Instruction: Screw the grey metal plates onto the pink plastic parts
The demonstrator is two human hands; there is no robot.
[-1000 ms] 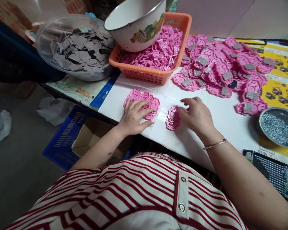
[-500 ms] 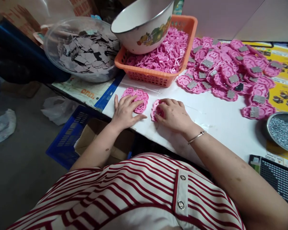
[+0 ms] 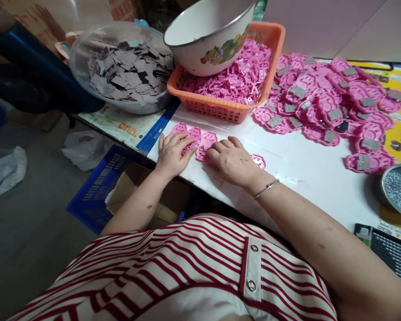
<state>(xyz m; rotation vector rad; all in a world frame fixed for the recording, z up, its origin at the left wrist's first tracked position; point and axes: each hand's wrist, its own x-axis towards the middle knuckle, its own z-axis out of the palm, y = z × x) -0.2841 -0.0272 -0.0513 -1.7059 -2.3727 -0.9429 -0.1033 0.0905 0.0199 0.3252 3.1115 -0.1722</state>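
Note:
My left hand (image 3: 171, 154) lies open, fingers spread flat on a short row of pink plastic pieces (image 3: 189, 133) near the table's left front edge. Just to its right, my right hand (image 3: 232, 161), with a thin bracelet on the wrist, has its fingers curled onto one more pink plastic piece (image 3: 205, 145), which touches the row. Another single pink piece (image 3: 259, 161) lies on the white table sheet (image 3: 304, 174) beside my right wrist.
Behind my hands an orange basket (image 3: 220, 108) holds small pink parts and a white enamel bowl (image 3: 203, 40). A clear bowl of grey squares (image 3: 127, 73) stands left. A heap of pink pieces with metal plates (image 3: 327, 107) spreads right, near a metal dish of screws (image 3: 399, 189). Blue crate (image 3: 93, 187) and cardboard box (image 3: 133, 196) sit below.
My right hand slid a pink piece leftward across the sheet until it met the row under my left hand. Another pink piece now shows beside my right wrist. The view shifted left.

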